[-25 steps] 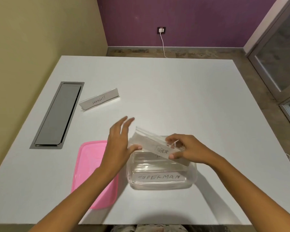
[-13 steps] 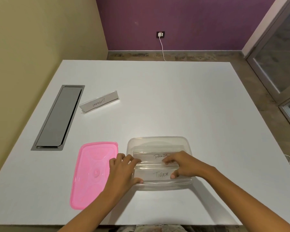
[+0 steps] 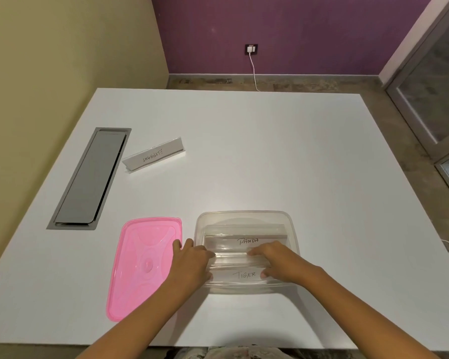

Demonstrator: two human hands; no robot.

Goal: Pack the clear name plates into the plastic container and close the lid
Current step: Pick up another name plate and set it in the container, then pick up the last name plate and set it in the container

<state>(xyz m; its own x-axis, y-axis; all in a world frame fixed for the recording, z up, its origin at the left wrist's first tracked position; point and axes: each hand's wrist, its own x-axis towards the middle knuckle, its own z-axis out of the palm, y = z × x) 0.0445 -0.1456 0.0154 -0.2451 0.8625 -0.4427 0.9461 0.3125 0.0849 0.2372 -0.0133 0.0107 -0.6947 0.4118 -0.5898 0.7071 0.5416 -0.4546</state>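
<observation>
Hands of one person reach into a clear plastic container (image 3: pixel 246 216) near the front edge of a white table (image 3: pixel 270 151), seen from the head camera. Three name plates show in all — two inside the container, one out on the table. Of the two inside, the plate marked PANDA (image 3: pixel 246 238) lies toward the far wall and the plate marked TIGER (image 3: pixel 240 275) lies nearest the front wall, the pair side by side along the container's length; whether anything lies beneath them cannot be told through the glare of the clear plastic. The left hand (image 3: pixel 189 265) rests at the container's left end, fingers curled over the TIGER plate's left edge, while the right hand (image 3: pixel 278 263) presses fingertips and thumb on the same plate's right half — both grips closed lightly on it rather than clenched. The third plate, lettered ELEPHANT (image 3: pixel 153 155) and reading upside down from this side, stands on its fold well apart at the table's left, just beside a single grey cable hatch (image 3: pixel 88 180) set flush in the top. One pink lid (image 3: pixel 143 265) lies flat on the table immediately left of the container, which is open. One white charger (image 3: pixel 250 49) sits plugged into the socket on the purple wall.
</observation>
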